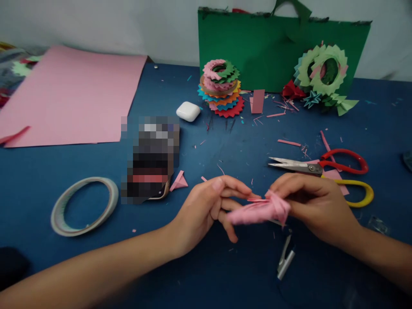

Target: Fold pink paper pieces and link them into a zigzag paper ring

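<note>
A folded pink paper piece, slightly blurred, is pinched at its right end by my right hand. The piece lies roughly level above the table, its narrow end pointing left. Around that narrow end is my left hand, fingers apart and thumb up; its fingertips reach the paper without a visible grip. Scissors with one red and one yellow handle lie just behind my right hand, partly covered by it. A small metal clipper-like tool rests on the table below the paper.
On the blue table are a tape roll, a phone, a white earbud case and a large pink sheet. Toothed paper rings stand before a green board. Paper scraps lie scattered about.
</note>
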`<state>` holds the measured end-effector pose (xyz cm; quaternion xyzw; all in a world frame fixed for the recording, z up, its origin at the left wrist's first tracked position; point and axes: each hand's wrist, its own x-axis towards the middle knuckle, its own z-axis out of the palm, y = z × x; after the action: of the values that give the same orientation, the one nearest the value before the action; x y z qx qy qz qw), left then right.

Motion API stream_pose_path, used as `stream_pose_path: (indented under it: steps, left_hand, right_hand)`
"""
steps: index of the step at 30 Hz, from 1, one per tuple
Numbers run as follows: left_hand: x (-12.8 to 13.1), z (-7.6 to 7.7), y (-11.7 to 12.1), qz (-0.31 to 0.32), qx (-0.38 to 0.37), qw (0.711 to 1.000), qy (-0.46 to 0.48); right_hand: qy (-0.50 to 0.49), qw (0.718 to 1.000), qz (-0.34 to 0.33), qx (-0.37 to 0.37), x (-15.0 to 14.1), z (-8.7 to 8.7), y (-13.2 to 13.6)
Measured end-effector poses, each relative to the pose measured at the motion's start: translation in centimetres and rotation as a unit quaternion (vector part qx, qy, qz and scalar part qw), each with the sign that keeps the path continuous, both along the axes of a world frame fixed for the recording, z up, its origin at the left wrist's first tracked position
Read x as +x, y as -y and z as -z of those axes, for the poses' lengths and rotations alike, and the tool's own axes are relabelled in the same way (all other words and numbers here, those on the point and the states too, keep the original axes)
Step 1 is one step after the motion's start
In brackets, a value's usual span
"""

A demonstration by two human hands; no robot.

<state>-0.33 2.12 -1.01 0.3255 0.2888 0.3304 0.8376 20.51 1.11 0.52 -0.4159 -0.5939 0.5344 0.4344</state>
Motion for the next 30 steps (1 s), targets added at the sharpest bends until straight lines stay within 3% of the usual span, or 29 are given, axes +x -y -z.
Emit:
stream_pose_path:
  steps: [2,5,7,10,13,17,21,26,30]
  left_hand:
    - [0.2,-0.2,-0.2,0.002,-0.030,0.999,-0.015]
    - [0.3,-0.5,-0.3,0.015,-0.030,0.998,-0.060]
    - [0.3,-0.6,-0.3,0.015,-0.009,0.996,-0.085]
    - [0.2,-0.8,-0.1,-0.017,0.058,0.989,-0.138]
    - [0.2,-0.9,0.2,-0.061,0.139,0.968,-0.202]
    - [0.3,-0.9,0.7,-0.095,0.235,0.932,-0.260]
    - [0.5,-1.0,0.9,-0.109,0.340,0.888,-0.290]
    - [0.6,-1.2,0.8,-0.117,0.427,0.844,-0.301]
    - [0.6,-1.1,0.9,-0.108,0.456,0.827,-0.311]
  right_hand:
    - [0.065,0.988,-0.029,0.141,0.6,-0.1,-0.2]
    - [0.158,0.932,-0.084,0.316,1.5,-0.3,-0.4]
    - [0.188,0.906,-0.108,0.363,1.8,-0.5,-0.5]
    - [0.200,0.900,-0.118,0.369,1.7,-0.7,-0.6]
    - [0.210,0.916,-0.098,0.327,1.2,-0.8,-0.5]
    - [0.171,0.958,-0.027,0.228,0.0,-0.7,-0.1]
    - [0.087,0.994,0.036,0.056,-1.2,-0.2,0.3]
    - [-0.018,0.989,0.010,-0.150,-1.6,0.1,0.3]
    - [-0.010,0.982,0.018,-0.188,-1.6,0.1,0.3]
